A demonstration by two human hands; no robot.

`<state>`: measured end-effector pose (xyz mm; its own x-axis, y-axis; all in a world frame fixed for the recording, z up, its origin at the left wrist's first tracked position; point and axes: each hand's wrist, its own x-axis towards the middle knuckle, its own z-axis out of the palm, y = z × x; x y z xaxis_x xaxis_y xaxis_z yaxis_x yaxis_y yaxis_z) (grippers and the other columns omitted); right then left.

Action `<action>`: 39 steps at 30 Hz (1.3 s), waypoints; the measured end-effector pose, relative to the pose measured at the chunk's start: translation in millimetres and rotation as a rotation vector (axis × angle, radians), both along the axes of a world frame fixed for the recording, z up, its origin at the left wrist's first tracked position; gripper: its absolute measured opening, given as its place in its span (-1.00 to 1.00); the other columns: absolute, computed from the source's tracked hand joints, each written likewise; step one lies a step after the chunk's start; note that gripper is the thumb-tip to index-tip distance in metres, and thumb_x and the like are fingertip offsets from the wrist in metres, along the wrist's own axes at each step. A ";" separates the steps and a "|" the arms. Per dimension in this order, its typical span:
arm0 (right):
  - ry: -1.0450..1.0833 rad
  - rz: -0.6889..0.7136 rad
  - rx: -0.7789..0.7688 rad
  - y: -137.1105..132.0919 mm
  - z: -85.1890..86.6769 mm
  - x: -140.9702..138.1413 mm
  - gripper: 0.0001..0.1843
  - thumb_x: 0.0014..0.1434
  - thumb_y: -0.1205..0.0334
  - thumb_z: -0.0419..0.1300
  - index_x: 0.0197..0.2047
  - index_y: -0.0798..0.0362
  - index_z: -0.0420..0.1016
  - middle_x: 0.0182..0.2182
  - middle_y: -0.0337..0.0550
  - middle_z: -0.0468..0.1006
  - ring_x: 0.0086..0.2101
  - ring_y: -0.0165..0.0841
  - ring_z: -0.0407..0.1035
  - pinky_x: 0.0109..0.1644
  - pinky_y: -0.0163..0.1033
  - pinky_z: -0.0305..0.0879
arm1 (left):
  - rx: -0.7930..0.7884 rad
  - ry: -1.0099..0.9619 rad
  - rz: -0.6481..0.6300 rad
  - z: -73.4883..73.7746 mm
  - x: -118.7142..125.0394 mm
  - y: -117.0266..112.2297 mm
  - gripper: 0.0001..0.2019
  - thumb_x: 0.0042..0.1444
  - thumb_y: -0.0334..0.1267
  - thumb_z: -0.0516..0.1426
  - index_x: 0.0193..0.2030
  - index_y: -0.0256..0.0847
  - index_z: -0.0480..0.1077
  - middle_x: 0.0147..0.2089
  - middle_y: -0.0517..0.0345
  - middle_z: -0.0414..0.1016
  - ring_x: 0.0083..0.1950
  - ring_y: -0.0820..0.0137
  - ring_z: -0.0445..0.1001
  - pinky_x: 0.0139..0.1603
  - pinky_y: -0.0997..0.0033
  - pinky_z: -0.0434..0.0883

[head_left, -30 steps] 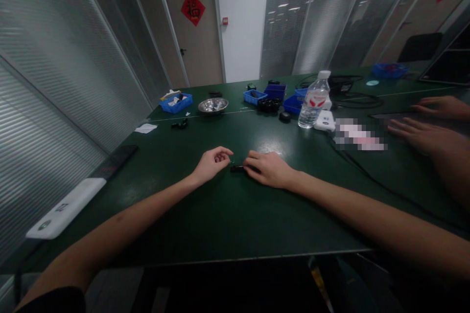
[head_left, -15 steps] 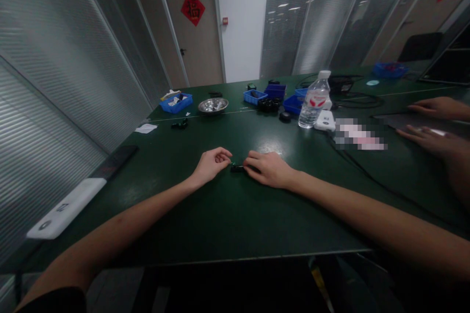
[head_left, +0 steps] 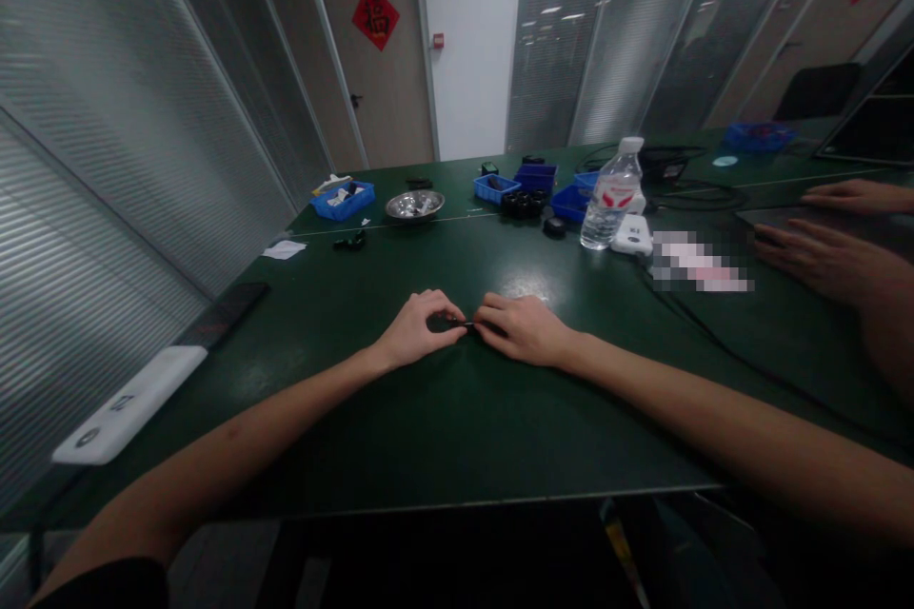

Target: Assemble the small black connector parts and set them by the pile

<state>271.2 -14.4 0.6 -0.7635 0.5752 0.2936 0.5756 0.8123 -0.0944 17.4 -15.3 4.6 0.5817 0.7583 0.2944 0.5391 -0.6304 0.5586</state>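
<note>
Between my two hands, low over the dark green table (head_left: 400,438), is a small black piece (head_left: 468,324) with a thin pale line along it. It is mostly covered by fingers, so its kind cannot be made out. My left hand (head_left: 418,333) pinches its left end, thumb below and fingers above. Curled fingers of my right hand (head_left: 525,328) close around the right end. The fingertips of both hands almost meet.
Farther back are a metal bowl (head_left: 398,209), blue bins (head_left: 361,200), a black cluster (head_left: 349,242) and a water bottle (head_left: 606,209). A white power bank (head_left: 135,404) lies at left. Another person's hands (head_left: 828,252) rest at right beside a cable (head_left: 714,338).
My left hand has moved slightly right and closed its thumb and fingers on the small black piece. My right hand stays put. The other person's hands have shifted.
</note>
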 end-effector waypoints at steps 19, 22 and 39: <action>0.029 -0.028 0.000 1.2 -1.8 0.1 -0.66 0.47 0.09 -0.04 -0.07 0.06 0.50 -0.21 -0.13 0.44 -0.39 -0.42 0.27 -0.34 -0.27 0.02 | 0.081 -0.043 0.078 2.3 -0.9 -2.8 -0.85 0.20 -0.18 0.24 -0.12 -0.13 0.52 -0.15 0.16 0.56 -0.08 0.27 0.48 0.04 0.16 0.30; 0.027 -0.027 -0.006 0.8 -0.9 0.4 -0.67 0.47 0.10 -0.04 -0.08 0.06 0.50 -0.23 -0.13 0.45 -0.39 -0.42 0.27 -0.34 -0.27 0.02 | 0.070 -0.113 0.145 -0.4 -2.7 -1.6 -0.85 0.21 -0.18 0.24 -0.12 -0.13 0.52 -0.14 0.15 0.56 -0.08 0.27 0.49 0.06 0.15 0.32; 0.011 -0.010 -0.037 1.1 1.6 1.9 -0.66 0.47 0.09 -0.04 -0.04 0.07 0.51 -0.18 -0.11 0.49 -0.36 -0.41 0.32 -0.33 -0.29 0.08 | 0.231 0.094 0.889 -19.9 -173.7 109.1 -0.68 0.17 -0.06 0.19 -0.06 -0.20 0.57 -0.05 0.00 0.62 -0.06 0.17 0.53 0.05 0.19 0.36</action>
<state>273.1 -13.4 2.3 -0.7549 0.5931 0.2799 0.5821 0.8026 -0.1306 -156.3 93.9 -15.3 -0.1578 0.8657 0.4751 0.9150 -0.0527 0.4000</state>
